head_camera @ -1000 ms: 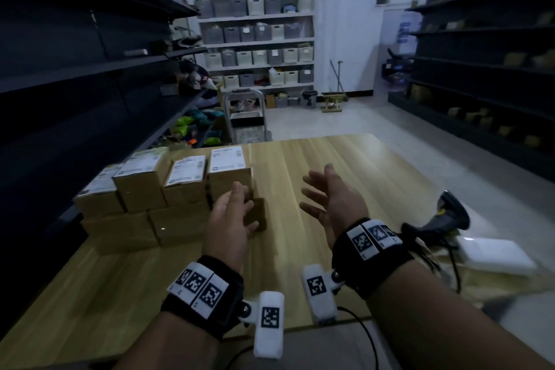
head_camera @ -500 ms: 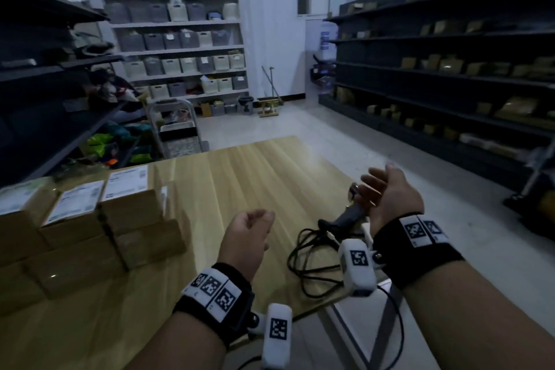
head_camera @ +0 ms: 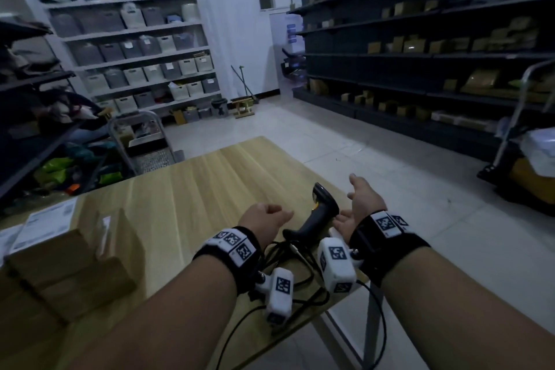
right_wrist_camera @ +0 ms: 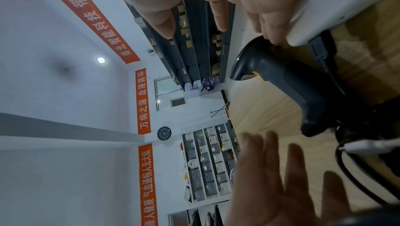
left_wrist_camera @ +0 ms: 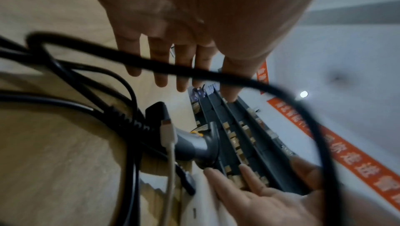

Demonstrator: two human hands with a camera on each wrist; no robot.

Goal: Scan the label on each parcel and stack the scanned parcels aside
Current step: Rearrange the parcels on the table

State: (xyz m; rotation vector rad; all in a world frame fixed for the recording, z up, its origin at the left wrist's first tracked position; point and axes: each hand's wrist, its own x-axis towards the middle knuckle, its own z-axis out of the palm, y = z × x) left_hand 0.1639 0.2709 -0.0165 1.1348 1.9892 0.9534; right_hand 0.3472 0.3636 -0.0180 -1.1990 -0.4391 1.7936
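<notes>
In the lower middle of the head view, a black handheld scanner (head_camera: 322,213) lies on the wooden tabletop (head_camera: 192,189) near its right edge, head pointing away, with a tangle of black cables (head_camera: 300,267) trailing from its handle toward the bottom of the frame. The right hand (head_camera: 360,204) hovers just right of the scanner, fingers spread and relaxed, holding nothing; in the right wrist view a fingertip (right_wrist_camera: 271,38) sits at the scanner's head (right_wrist_camera: 249,58), though contact is hard to judge. The left hand (head_camera: 264,216) hangs just left of the scanner, fingers loose and empty. Brown parcels (head_camera: 60,252) with white labels (head_camera: 45,222) sit stacked at the lower left of the frame, well apart from both hands.
</notes>
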